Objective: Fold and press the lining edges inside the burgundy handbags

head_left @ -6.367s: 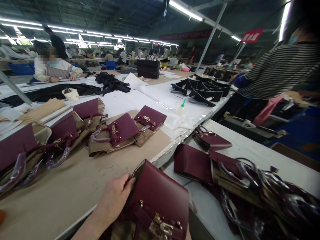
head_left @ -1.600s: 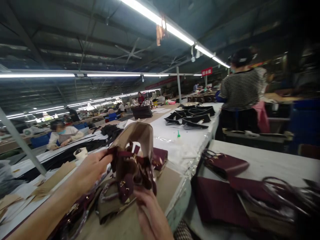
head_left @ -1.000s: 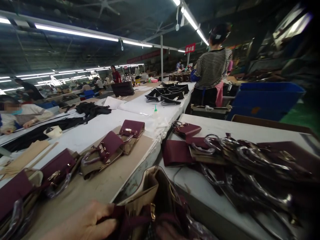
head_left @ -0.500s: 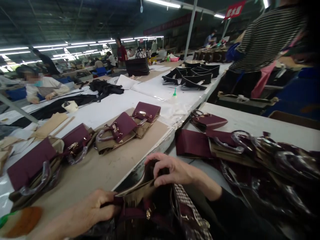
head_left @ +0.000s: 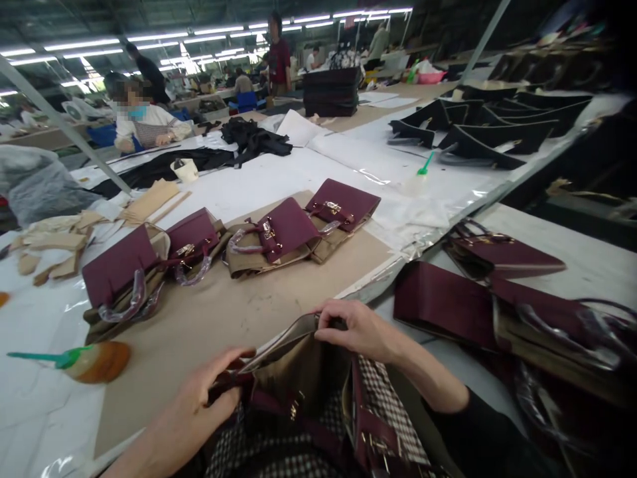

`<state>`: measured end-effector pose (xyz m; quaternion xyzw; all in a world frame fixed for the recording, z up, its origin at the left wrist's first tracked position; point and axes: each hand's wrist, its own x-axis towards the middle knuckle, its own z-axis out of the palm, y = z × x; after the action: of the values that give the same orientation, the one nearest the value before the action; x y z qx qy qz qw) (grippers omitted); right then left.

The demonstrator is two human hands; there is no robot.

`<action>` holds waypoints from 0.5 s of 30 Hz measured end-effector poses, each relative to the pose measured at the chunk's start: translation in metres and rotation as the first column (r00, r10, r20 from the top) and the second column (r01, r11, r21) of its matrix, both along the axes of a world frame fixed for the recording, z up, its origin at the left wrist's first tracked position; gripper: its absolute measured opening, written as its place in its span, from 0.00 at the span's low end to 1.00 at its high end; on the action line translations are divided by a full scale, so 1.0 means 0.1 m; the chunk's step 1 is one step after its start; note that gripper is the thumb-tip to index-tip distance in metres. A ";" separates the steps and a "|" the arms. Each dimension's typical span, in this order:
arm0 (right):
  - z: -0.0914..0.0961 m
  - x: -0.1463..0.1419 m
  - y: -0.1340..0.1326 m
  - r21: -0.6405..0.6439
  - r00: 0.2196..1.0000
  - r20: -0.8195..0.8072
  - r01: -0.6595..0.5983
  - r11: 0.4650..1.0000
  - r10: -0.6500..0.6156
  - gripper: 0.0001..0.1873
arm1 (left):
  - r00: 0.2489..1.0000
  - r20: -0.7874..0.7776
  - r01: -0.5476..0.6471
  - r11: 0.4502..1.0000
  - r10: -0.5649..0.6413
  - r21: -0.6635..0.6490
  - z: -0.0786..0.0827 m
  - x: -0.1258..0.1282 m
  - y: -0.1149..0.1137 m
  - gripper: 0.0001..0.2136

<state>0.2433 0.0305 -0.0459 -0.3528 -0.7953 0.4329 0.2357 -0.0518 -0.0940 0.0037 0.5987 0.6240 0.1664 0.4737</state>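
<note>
Close in front of me is a maroon handbag (head_left: 286, 362) with a tan lining, its mouth spread wide. My left hand (head_left: 209, 392) grips its left edge between thumb and fingers. At the upper right corner of the opening, my right hand (head_left: 353, 328) pinches the rim with bent fingers. Gold hardware shows on the bag's near side. Checked cloth (head_left: 381, 392) lies beneath and beside it. Beyond my hands, a maroon handbag (head_left: 286, 232) with plastic-wrapped handles lies on brown board, among several like it.
A glue bottle (head_left: 102, 362) with a green nozzle lies at left; another green-tipped bottle (head_left: 424, 167) stands farther back. More maroon bag pieces (head_left: 438, 299) are piled at right. Black bag panels (head_left: 497, 136) stand behind. A co-worker (head_left: 144, 123) sits across the table.
My view has swung to the right-hand side's opposite, leftward, so the table things appear shifted right. Both hands stay on the handbag, whose mouth now shows more of its lining.
</note>
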 end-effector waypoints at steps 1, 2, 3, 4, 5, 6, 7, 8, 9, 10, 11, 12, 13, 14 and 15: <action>-0.02 -0.02 0.01 0.007 1.000 0.016 0.019 1.000 -0.019 0.06 | 0.999 0.013 -0.040 0.999 0.040 -0.023 0.01 0.02 0.00 0.22; -0.03 -0.05 0.01 0.011 0.999 0.029 0.035 0.999 -0.036 0.06 | 0.997 0.024 -0.066 0.997 0.067 -0.045 0.01 0.06 0.00 0.23; -0.05 -0.07 0.02 0.016 0.998 0.035 0.052 0.999 -0.053 0.06 | 0.996 0.023 -0.084 0.995 0.085 -0.056 0.02 0.10 0.01 0.23; -0.06 -0.09 0.02 0.024 0.997 0.033 0.067 0.997 -0.067 0.06 | 0.995 0.004 -0.102 0.994 0.102 -0.050 0.01 0.14 0.03 0.23; -0.07 -0.11 0.02 0.036 0.997 0.022 0.079 0.996 -0.080 0.06 | 0.993 -0.027 -0.119 0.992 0.118 -0.029 0.00 0.18 0.05 0.21; -0.08 -0.12 0.02 0.046 0.996 0.007 0.085 0.995 -0.085 0.06 | 0.989 -0.064 -0.135 0.991 0.135 0.000 -0.01 0.22 0.08 0.20; -0.09 -0.13 0.03 0.054 0.996 -0.012 0.084 0.995 -0.083 0.07 | 0.984 -0.099 -0.149 0.988 0.151 0.026 -0.03 0.26 0.11 0.18; -0.11 -0.14 0.04 0.055 0.997 -0.030 0.075 0.996 -0.074 0.07 | 0.978 -0.124 -0.161 0.986 0.166 0.049 -0.05 0.28 0.13 0.17; -0.13 -0.15 0.05 0.051 0.997 -0.047 0.065 0.997 -0.063 0.08 | 0.976 -0.133 -0.166 0.984 0.173 0.061 -0.07 0.30 0.16 0.16; -0.15 -0.16 0.07 0.041 0.997 -0.062 0.057 0.998 -0.055 0.08 | 0.976 -0.132 -0.164 0.985 0.171 0.061 -0.09 0.30 0.17 0.16; -0.17 -0.16 0.08 0.028 0.996 -0.072 0.056 0.998 -0.054 0.08 | 0.977 -0.130 -0.162 0.985 0.168 0.056 -0.11 0.31 0.19 0.16; -0.19 -0.16 0.09 0.014 0.995 -0.079 0.061 0.998 -0.059 0.08 | 0.977 -0.129 -0.164 0.985 0.169 0.050 -0.12 0.30 0.20 0.15; -0.21 -0.16 0.10 0.002 0.994 -0.083 0.070 0.998 -0.070 0.08 | 0.977 -0.128 -0.168 0.985 0.172 0.041 -0.13 0.29 0.20 0.15; -0.22 -0.16 0.11 -0.009 0.993 -0.087 0.081 0.997 -0.082 0.08 | 0.975 -0.128 -0.177 0.984 0.179 0.030 -0.13 0.28 0.21 0.15; -0.23 -0.16 0.12 -0.019 0.991 -0.089 0.094 0.995 -0.095 0.08 | 0.973 -0.132 -0.189 0.982 0.190 0.020 -0.14 0.27 0.21 0.15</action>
<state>0.2274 0.0423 -0.0687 -0.3719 -0.7632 0.4424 0.2889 -0.0246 -0.0728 -0.0100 0.5477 0.7081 0.1728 0.4108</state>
